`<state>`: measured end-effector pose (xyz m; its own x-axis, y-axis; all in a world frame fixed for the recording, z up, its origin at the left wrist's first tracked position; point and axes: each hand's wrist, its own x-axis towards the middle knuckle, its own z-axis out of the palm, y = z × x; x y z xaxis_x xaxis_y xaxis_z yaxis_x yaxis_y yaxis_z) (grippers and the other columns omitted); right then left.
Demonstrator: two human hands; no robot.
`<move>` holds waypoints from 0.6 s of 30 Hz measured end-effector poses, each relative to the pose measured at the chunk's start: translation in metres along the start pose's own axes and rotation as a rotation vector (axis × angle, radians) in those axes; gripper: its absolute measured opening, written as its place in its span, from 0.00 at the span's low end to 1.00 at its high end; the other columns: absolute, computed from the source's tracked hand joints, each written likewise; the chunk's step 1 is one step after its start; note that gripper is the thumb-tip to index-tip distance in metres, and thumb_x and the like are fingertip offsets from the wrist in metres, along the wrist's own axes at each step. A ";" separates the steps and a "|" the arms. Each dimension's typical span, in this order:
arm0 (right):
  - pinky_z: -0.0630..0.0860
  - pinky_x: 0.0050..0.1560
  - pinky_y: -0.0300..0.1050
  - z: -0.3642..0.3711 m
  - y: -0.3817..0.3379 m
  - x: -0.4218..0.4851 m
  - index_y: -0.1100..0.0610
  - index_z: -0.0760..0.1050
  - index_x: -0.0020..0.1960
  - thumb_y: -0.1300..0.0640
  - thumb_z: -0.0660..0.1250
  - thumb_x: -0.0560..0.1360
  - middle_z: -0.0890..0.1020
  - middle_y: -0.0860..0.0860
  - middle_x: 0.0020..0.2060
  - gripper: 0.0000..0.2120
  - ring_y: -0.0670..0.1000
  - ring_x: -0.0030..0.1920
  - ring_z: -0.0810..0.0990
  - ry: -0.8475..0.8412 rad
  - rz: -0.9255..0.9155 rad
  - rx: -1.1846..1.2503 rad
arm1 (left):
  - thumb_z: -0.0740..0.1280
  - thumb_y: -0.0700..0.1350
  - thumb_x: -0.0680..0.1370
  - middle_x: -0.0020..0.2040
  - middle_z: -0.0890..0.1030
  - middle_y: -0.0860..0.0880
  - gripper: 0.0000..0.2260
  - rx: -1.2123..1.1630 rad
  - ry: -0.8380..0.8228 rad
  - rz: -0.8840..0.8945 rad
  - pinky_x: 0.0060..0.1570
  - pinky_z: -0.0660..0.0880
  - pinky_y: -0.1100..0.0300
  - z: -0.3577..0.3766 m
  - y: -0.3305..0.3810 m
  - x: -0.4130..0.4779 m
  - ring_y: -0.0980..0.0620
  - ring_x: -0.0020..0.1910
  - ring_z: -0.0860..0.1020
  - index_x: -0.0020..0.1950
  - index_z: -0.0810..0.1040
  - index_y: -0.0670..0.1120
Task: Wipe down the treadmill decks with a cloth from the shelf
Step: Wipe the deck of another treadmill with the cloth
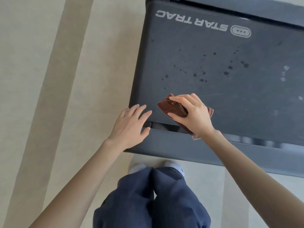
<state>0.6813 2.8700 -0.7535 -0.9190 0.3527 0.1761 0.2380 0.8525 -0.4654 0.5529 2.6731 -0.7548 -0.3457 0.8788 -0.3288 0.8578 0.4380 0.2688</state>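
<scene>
Head view: the treadmill deck (213, 51) fills the upper right of the frame, dark grey, with a white STAR TRAC logo (192, 20) near its top and dark spots (204, 73) scattered across its middle. The brown cloth (171, 107) lies bunched on the deck near its lower left corner, gripped by the right hand (192, 114), whose fingers and thumb curl round it. The left hand (130, 127) lies flat just beside it, fingers straight, resting on the deck's corner. Below are navy trousers (148, 203), pale shoes (138, 167) and a beige floor (49, 79).
</scene>
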 end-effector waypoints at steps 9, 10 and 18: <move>0.75 0.44 0.51 0.124 0.069 -0.008 0.54 0.79 0.58 0.47 0.67 0.76 0.81 0.53 0.53 0.15 0.58 0.44 0.76 0.132 -0.150 -0.170 | 0.61 0.53 0.77 0.76 0.57 0.42 0.28 -0.024 0.180 -0.078 0.69 0.61 0.45 0.110 -0.033 0.066 0.41 0.74 0.55 0.74 0.61 0.45; 0.75 0.44 0.51 0.129 0.072 -0.006 0.53 0.80 0.58 0.47 0.67 0.75 0.81 0.53 0.52 0.15 0.57 0.44 0.76 0.154 -0.157 -0.178 | 0.60 0.53 0.77 0.76 0.58 0.41 0.27 -0.032 0.218 -0.073 0.69 0.62 0.43 0.115 -0.034 0.069 0.40 0.74 0.55 0.74 0.62 0.45; 0.74 0.45 0.45 0.128 0.102 0.093 0.50 0.79 0.57 0.45 0.68 0.73 0.80 0.50 0.50 0.15 0.54 0.50 0.77 0.221 -0.057 -0.150 | 0.54 0.55 0.77 0.75 0.60 0.43 0.26 -0.040 0.307 -0.077 0.68 0.63 0.43 0.125 -0.038 0.073 0.41 0.74 0.57 0.73 0.64 0.46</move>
<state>0.5799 2.9404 -0.8953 -0.8456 0.3637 0.3908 0.2467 0.9154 -0.3181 0.5432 2.6969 -0.9024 -0.5126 0.8563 -0.0630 0.8112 0.5071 0.2912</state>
